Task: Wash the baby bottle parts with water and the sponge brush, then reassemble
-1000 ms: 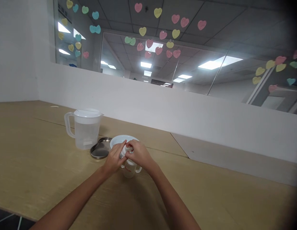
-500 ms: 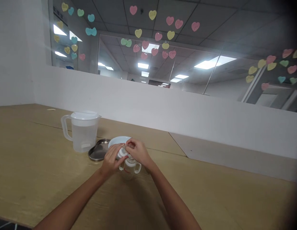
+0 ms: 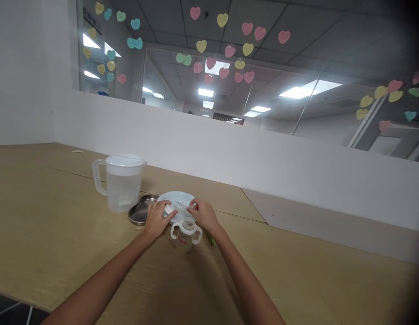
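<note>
A clear baby bottle (image 3: pixel 184 243) with two white side handles and red print stands upright on the table, its mouth uncovered. My left hand (image 3: pixel 157 220) is closed on a white bottle collar (image 3: pixel 169 209), just behind and left of the bottle. To the right, my right hand (image 3: pixel 203 213) pinches something small and pale over the rim of a white plate (image 3: pixel 175 195); the fingers hide most of it. Something clear shows between the hands against the plate, too faint to name.
A lidded translucent pitcher (image 3: pixel 124 185) with liquid stands at the left. Beside it lies a kidney-shaped metal tray (image 3: pixel 139 213). A thin green object (image 3: pixel 210 239) lies partly under my right wrist. A white wall (image 3: pixel 195 140) rises behind the table.
My hands were together above the bottle and are now apart. The white collar has moved left in my left hand, and the bottle's mouth now shows. The view has shifted slightly.
</note>
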`<state>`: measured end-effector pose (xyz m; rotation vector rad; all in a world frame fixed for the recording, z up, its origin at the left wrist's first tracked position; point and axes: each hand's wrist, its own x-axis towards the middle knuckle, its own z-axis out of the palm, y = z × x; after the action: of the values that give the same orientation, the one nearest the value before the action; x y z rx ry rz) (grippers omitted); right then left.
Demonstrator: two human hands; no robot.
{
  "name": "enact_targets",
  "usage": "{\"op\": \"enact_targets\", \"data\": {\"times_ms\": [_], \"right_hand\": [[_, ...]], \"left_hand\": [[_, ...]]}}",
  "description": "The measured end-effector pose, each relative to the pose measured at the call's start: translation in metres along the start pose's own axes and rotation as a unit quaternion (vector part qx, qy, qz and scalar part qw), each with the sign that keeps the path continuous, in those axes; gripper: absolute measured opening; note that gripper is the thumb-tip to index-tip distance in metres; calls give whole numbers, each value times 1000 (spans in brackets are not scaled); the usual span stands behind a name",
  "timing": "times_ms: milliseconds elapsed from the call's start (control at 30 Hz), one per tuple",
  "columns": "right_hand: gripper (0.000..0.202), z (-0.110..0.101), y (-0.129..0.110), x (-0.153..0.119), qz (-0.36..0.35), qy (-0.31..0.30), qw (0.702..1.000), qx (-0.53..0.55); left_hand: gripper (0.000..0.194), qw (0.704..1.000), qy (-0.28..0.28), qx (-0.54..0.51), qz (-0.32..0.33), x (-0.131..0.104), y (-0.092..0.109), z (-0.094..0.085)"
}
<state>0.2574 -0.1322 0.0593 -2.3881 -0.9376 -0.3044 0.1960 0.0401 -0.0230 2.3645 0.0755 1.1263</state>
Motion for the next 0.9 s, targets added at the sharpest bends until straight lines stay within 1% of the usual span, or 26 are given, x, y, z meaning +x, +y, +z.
{"op": "enact_targets", "data": {"times_ms": [67, 133, 267, 367, 500, 667, 800, 833, 900], "right_hand": [[16, 5, 7, 0, -19, -38, 999, -30], [24, 9, 12, 1, -32, -64, 997, -29], [35, 13, 18, 3, -40, -97, 994, -23], [38, 13, 20, 4, -32, -108, 993, -24], [36, 14, 23, 4, -18, -115, 993, -19], [35, 10, 21, 5, -16, -112, 994, 0], [33, -5, 18, 8, -17, -76, 997, 17], [33, -10, 18, 8, -12, -65, 998, 9], [34, -22, 18, 8, 9, -54, 998, -41]], "left_hand": [[30, 1000, -28, -7, -3, 0, -2, 2], [29, 999, -49, -12, -7, 0, -3, 2], [30, 996, -77, -7, -36, 1, 1, -2], [30, 995, -83, -1, -54, 1, 5, -5], [29, 995, -82, 6, -51, 1, 9, -6], [31, 997, -78, 17, -24, -1, 8, -4], [33, 997, -68, 20, -10, -3, 5, -1], [33, 997, -68, 22, -9, -4, 4, 0], [35, 997, -68, 27, -7, -4, 3, 1]]}}
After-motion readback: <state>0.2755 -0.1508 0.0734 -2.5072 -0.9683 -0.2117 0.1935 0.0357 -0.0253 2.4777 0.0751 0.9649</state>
